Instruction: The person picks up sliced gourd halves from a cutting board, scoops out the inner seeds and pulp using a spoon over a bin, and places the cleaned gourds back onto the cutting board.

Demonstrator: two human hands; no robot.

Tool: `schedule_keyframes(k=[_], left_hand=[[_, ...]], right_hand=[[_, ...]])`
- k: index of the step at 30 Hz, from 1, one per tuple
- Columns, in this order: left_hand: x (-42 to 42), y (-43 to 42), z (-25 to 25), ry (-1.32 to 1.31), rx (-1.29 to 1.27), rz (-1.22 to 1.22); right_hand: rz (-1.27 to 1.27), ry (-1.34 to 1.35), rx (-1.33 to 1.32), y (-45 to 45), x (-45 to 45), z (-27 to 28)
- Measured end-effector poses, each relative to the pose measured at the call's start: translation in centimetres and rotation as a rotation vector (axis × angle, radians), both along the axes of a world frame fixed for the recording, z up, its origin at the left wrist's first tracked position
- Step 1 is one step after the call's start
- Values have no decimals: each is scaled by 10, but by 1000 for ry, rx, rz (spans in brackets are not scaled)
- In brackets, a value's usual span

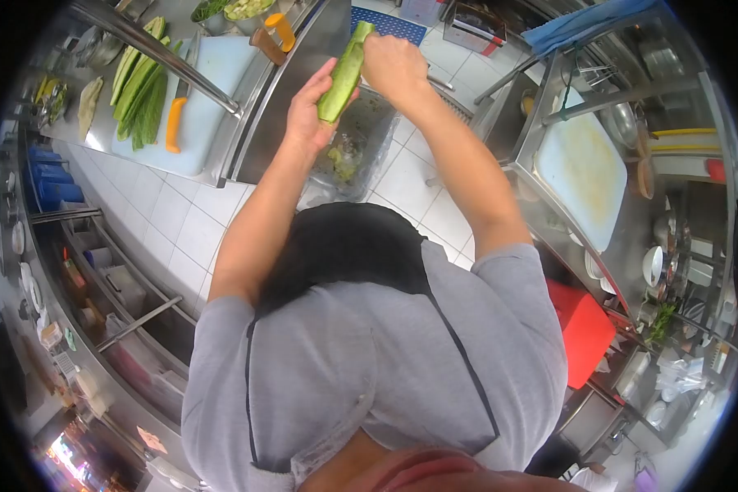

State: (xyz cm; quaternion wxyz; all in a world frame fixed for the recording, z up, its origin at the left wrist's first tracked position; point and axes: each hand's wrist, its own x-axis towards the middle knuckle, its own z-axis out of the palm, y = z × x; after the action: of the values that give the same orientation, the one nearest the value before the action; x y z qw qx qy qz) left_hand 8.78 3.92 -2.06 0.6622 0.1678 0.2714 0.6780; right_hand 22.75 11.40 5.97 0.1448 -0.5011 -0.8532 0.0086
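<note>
"What are the hands doing?"

"The left hand cradles a long, green, trough-shaped vegetable piece, thumb on one side and fingers wrapped beneath. The right hand is curled like a fist at its far end; I cannot tell whether it pinches the vegetable or something hidden."

"Where is that piece?"

"Far centre, held aslant above a grey, plastic-lined bin with pale-green scraps inside."

"And around it?"

"To the left, a yellow-handled steel knife lies on a white rectangular cutting board, beside a pile of long green vegetable lengths."
</note>
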Motion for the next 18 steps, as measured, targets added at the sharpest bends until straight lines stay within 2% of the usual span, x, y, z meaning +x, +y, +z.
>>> schedule_keyframes(k=[2, 5, 8, 12, 15, 18], left_hand=[[8, -2, 11, 105, -11, -14], [3, 11, 6, 185, -15, 50], [-15, 24, -8, 174, -30, -16], [-19, 18, -4, 230, -71, 12], [-25, 18, -23, 18, -7, -43], [-36, 12, -19, -122, 31, -54]], right_hand=[[3, 4, 65, 12, -3, -4], [217, -52, 62, -22, -9, -2], [287, -48, -19, -61, -25, -18], [234, 50, -204, -82, -27, -29], [157, 98, -431, -71, -15, -27], [77, 160, -501, -63, 8, -42]])
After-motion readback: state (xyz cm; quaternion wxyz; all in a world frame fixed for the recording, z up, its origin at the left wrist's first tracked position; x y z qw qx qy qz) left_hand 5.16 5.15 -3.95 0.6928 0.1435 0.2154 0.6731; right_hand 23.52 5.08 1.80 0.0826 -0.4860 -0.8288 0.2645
